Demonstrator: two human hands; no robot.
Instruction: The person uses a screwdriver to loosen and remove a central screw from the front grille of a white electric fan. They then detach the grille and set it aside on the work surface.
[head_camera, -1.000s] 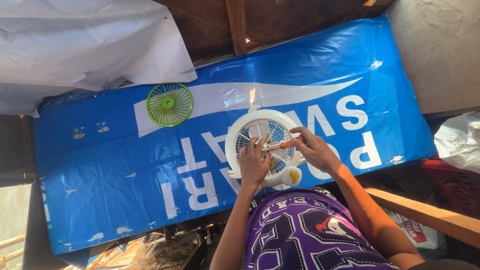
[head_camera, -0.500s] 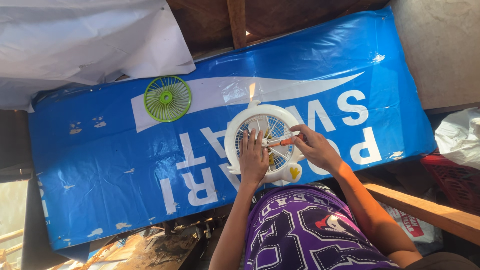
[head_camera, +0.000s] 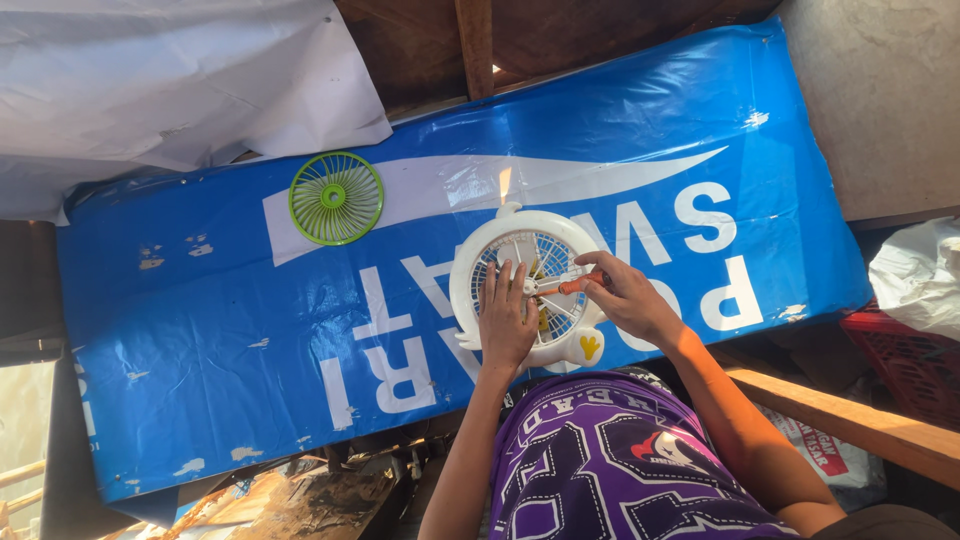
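- Hands over a round white plastic fan housing (head_camera: 530, 290) near the tabletop's front edge, just beyond a purple printed shirt (head_camera: 610, 470).
- Left hand (head_camera: 507, 322): open, fingers flat on the grille.
- Right hand (head_camera: 625, 295): closed on a slim orange-handled screwdriver (head_camera: 565, 287), tip toward the hub.
- Blue plastic banner sheet (head_camera: 200, 320) covers the tabletop.
- Farther left: round green plastic fan grille (head_camera: 336, 198), well apart.
- Beyond: crumpled white plastic sheet (head_camera: 150, 90).

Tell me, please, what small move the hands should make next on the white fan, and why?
Probably a slow turn of the orange screwdriver while pressing down. The right hand holds it with its tip near the middle of the white fan, and the left hand lies flat on the grille, steadying it on the blue sheet. The screw itself is too small to see. The green grille lies apart.
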